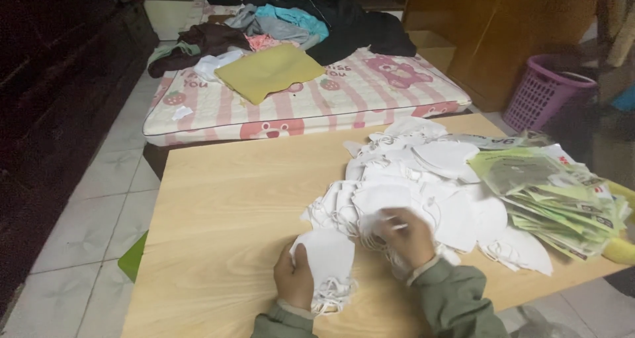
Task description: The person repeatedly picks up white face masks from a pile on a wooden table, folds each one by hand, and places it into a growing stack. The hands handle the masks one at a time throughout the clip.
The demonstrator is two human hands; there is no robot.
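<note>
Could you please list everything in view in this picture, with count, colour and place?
wooden table: one, light wood, centre
face masks: a loose heap, white, table's right half
flat packets: a stack, green and clear, table's right edge
mattress: one, pink-striped, on the floor beyond the table
clothes: a pile, dark, teal and grey, on the mattress
yellow cloth: one, on the mattress
basket: one, purple, right
left hand: holds a white mask
right hand: on the heap, pinching a mask
</note>
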